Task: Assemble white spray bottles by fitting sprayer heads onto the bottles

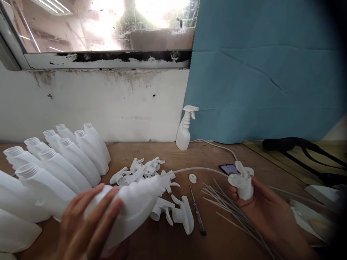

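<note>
My left hand point(86, 224) wraps around a white plastic bottle point(135, 204) lying tilted at the lower left, its neck pointing right. My right hand point(260, 206) is closed on a white trigger sprayer head point(242, 182), palm up. A thin white dip tube point(197, 169) runs from that sprayer leftward to the bottle's neck. A pile of loose trigger sprayer heads point(151, 180) lies on the wooden table point(162, 151) between my hands.
Several open white bottles point(67, 155) stand in rows at the left. One assembled spray bottle point(185, 128) stands by the wall. A bundle of thin tubes point(230, 209), a small knife point(197, 211), a white cap point(192, 178) and a phone point(229, 168) lie on the table.
</note>
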Action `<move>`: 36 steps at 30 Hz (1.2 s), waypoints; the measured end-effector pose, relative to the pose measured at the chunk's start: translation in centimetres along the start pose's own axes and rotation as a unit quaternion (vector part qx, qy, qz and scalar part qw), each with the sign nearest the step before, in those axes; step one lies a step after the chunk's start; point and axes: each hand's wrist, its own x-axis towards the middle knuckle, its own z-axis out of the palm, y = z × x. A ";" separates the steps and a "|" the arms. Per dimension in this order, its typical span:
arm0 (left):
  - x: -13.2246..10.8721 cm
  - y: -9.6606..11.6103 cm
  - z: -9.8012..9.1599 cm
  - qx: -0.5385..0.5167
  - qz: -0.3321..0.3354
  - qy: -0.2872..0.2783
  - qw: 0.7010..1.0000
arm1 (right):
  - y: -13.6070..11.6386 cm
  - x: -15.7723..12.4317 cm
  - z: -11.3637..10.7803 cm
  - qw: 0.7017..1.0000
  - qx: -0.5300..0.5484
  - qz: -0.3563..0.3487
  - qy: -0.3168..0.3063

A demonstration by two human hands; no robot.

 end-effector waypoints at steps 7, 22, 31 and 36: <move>-0.2 1.2 3.4 -0.009 0.046 -0.070 0.996 | -0.6 0.3 -0.5 0.999 0.012 -0.045 0.012; -1.2 1.1 3.3 -0.033 0.032 -0.094 0.994 | -0.4 0.8 -1.2 0.995 0.021 -0.096 -0.006; -1.6 1.4 4.1 -0.027 0.078 -0.105 0.991 | 1.4 -0.9 -0.1 0.993 -0.084 -0.053 -0.068; -1.5 1.6 4.1 0.011 0.149 -0.137 0.979 | 4.9 -3.8 1.6 0.977 -0.160 0.050 -0.130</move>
